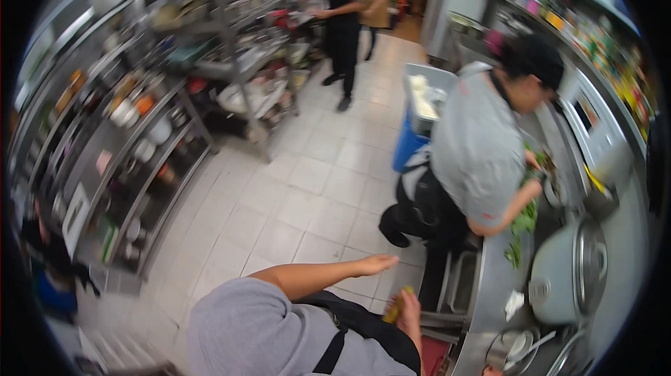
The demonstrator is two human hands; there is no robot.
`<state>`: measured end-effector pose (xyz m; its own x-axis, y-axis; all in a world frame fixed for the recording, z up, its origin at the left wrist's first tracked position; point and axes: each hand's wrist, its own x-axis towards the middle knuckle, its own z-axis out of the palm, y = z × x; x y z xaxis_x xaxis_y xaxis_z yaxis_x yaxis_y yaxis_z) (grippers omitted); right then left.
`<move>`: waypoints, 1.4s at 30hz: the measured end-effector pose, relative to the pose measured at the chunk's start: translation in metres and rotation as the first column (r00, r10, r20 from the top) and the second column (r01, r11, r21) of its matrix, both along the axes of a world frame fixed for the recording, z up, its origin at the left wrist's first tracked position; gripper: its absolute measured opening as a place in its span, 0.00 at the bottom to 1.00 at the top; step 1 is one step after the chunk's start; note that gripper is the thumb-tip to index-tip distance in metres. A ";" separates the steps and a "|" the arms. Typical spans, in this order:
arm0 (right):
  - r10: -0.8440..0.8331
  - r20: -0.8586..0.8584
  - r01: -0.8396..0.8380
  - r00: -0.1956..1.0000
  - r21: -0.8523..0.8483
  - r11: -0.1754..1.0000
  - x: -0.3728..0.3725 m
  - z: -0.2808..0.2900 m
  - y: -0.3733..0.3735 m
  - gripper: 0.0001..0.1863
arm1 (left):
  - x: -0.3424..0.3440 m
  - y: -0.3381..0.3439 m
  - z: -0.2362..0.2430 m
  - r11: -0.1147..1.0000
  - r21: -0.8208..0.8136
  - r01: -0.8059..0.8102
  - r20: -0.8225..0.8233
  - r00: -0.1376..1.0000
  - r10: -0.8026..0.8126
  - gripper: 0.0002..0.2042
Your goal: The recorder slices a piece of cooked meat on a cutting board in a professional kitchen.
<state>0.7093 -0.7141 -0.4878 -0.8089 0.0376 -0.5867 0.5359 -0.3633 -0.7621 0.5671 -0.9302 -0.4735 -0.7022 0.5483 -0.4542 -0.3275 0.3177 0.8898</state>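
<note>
My left hand [376,264] is stretched out over the floor at the middle, fingers straight and holding nothing. Close to my black apron [370,320], my right hand [409,312] is wrapped round a longish yellow thing [395,306]; blur hides its exact kind. A gap separates my two hands. Just right of my right hand is the steel counter's front, with a metal pan [463,282] set low in it.
A co-worker [482,145] bends over leafy greens [524,219] at the right counter. A large lidded cooker [570,271] and a bowl with a utensil [517,348] stand nearer. Steel shelves [161,173] line the left. A blue bin [409,142] stands behind the co-worker; two people stand farther back.
</note>
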 end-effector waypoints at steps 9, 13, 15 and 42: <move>0.796 -0.527 -0.908 0.298 0.101 0.407 -0.087 0.146 -0.357 0.24 | 0.136 -0.406 0.082 0.335 0.432 -0.837 0.426 0.517 0.742 0.33; 0.915 -0.392 -0.948 0.092 0.248 0.201 -0.095 0.092 -0.483 0.32 | 0.207 -0.459 0.104 -0.046 0.225 -0.973 0.484 0.070 0.872 0.40; 0.951 -0.302 -0.969 0.058 0.211 0.127 -0.100 0.076 -0.518 0.36 | 0.205 -0.470 0.095 -0.084 0.187 -0.979 0.531 0.029 0.847 0.40; 0.849 -0.034 -0.751 -0.528 -0.448 -0.485 -0.129 0.057 -1.060 0.26 | 0.207 -0.852 0.045 -0.786 0.218 -0.579 0.657 -0.508 0.557 0.39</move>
